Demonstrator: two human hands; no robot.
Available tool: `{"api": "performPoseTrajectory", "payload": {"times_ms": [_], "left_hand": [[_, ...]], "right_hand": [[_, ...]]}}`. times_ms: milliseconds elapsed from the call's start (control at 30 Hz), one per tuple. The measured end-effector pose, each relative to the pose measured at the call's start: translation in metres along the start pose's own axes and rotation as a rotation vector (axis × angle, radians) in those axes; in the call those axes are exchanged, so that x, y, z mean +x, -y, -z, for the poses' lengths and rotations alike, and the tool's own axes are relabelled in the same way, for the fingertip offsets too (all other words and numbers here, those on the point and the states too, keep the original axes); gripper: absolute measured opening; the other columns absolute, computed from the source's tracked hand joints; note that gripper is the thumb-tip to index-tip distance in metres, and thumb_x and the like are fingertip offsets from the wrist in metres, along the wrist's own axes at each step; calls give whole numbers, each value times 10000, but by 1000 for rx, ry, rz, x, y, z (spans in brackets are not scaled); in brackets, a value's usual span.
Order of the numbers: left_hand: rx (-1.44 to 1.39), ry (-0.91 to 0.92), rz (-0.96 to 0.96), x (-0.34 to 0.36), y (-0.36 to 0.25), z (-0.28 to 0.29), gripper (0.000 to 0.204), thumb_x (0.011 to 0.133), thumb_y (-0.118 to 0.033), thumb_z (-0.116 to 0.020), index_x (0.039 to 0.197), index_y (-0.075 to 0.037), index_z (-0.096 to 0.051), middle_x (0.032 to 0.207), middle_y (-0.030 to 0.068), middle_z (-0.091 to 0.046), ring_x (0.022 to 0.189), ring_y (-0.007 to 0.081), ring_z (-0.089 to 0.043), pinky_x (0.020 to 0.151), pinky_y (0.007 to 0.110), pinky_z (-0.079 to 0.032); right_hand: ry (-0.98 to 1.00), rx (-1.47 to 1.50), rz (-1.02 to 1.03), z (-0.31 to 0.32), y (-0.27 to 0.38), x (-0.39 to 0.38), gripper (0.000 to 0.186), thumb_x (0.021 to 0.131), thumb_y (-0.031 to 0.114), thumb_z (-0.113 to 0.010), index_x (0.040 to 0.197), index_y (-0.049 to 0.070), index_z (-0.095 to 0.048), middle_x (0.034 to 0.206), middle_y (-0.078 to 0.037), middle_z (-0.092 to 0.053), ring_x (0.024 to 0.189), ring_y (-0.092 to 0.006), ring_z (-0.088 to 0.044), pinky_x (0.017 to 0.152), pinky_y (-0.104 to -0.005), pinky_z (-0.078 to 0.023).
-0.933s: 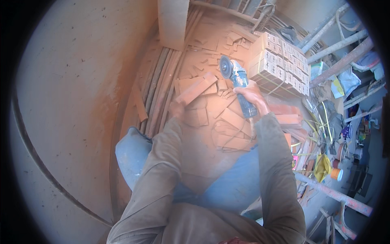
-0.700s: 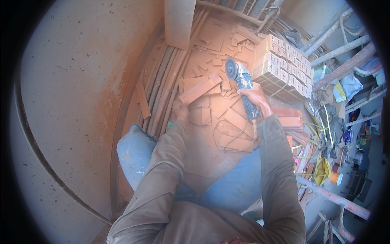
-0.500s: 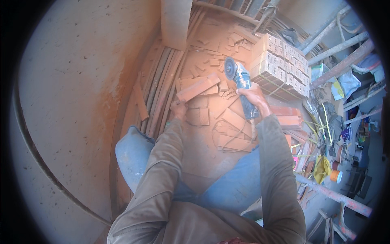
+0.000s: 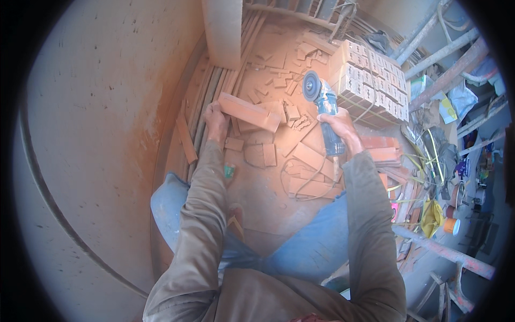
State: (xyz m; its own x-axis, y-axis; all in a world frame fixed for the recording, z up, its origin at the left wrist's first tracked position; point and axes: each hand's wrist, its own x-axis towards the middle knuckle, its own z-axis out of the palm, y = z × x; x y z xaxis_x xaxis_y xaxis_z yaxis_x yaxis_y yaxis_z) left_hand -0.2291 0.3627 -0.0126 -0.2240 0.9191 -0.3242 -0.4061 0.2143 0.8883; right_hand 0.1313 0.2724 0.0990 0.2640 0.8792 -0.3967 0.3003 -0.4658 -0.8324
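My left hand (image 4: 215, 122) is closed on the left end of a long reddish clay tile (image 4: 248, 111), which slants down to the right above other cut pieces. My right hand (image 4: 341, 129) grips a blue angle grinder (image 4: 328, 102) around its body. The grinder's round disc (image 4: 311, 86) points up and away from me, apart from the tile. Whether the disc is spinning cannot be seen. Below the tile lies a square tile piece (image 4: 261, 155) on the dusty floor.
Strapped stacks of bricks (image 4: 370, 83) stand at the far right. Broken tile offcuts (image 4: 279, 80) litter the floor. Long poles (image 4: 206, 126) run beside the left wall. A cord (image 4: 300, 189) loops near the grinder. Metal scaffold tubes (image 4: 445, 86) and clutter line the right side.
My left hand has moved left and away from me, swinging the tile so its left end is now the higher one. The grinder has shifted slightly right. The dust haze has thinned.
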Motion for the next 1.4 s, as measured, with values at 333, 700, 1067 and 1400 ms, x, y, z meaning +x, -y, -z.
{"api": "performPoseTrajectory", "payload": {"times_ms": [333, 700, 1067, 1400], "left_hand": [[887, 500, 64, 38, 14, -19, 303, 1062, -243, -489, 1095, -7, -675, 1024, 92, -687, 947, 204, -633, 867, 370, -490], [1108, 237, -376, 49, 73, -5, 481, 944, -249, -646, 1296, 68, -561, 1258, 289, -624, 1189, 421, -600, 1024, 463, -462], [1633, 121, -38, -120, 79, 36, 1003, 727, -376, -885, 1482, -8, -338, 1444, 215, -448, 1388, 388, -392, 1131, 550, -331], [1438, 317, 26, -86, 26, 31, 742, 704, -95, -804, 1364, 26, -488, 1337, 297, -551, 1259, 439, -557, 1070, 485, -468]], "right_hand": [[-42, 8, -4, 12, -7, -17, 321, 746, 211, -795, 933, -30, -694, 800, -87, -692, 673, -155, -644, 630, -332, -517], [-80, 98, 31, 15, 6, -41, 252, 777, 175, -770, 913, -18, -682, 805, -73, -683, 688, -148, -641, 621, -329, -510], [-28, 71, 75, 15, 16, -29, 315, 764, 186, -785, 974, -17, -667, 824, -66, -683, 700, -142, -634, 642, -323, -512], [44, -70, 164, 0, 0, -10, 352, 725, 178, -799, 994, -13, -675, 875, -84, -703, 772, -170, -657, 715, -335, -529]]}}
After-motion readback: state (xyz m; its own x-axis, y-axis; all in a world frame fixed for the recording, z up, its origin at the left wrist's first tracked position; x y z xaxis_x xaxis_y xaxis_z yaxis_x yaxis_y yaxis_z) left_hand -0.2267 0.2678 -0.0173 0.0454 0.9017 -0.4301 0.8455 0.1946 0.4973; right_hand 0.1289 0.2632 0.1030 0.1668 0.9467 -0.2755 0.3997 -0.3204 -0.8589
